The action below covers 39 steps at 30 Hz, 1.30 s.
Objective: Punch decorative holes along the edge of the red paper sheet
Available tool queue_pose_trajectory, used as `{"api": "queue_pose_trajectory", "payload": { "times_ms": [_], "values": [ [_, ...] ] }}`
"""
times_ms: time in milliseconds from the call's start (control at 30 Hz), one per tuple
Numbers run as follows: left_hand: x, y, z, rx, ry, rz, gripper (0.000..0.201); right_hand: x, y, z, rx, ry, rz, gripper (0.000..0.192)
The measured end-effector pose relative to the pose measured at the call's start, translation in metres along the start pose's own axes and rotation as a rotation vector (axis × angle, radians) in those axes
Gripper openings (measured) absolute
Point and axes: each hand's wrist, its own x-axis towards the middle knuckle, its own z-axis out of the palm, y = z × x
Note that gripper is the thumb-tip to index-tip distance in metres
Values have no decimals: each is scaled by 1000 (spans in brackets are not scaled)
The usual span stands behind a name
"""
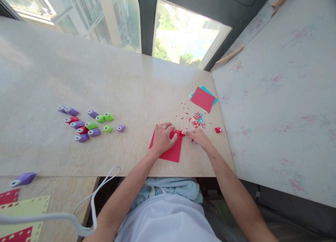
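Observation:
A red paper square [172, 151] lies flat on the beige stone table [110, 84], near its front edge. My left hand [163, 137], with a ring on one finger, presses down on the sheet's upper part. My right hand [197, 136] grips a small red paper punch [182, 133] at the sheet's top right corner. Just beyond the hands lies a scatter of tiny red and blue punched bits [196, 119]. Another red punch [218, 130] sits alone to the right.
A cluster of purple, green and red punches [89, 125] lies at the left. Red and blue paper squares [202, 98] are stacked near the wall on the right. A purple punch [23, 179], punched paper strips [23, 214] and a white cable [86, 203] are at the lower left.

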Motion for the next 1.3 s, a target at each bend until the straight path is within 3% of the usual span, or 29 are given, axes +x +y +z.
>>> {"api": "queue_pose_trajectory", "payload": {
  "times_ms": [300,1300],
  "values": [
    [0,1,0,-3,-3,-8,24,0,-11,-7,-1,-62,88,56],
    [1,-1,-1,-49,55,27,22,0,5,4,90,-46,-38,50]
  ]
}}
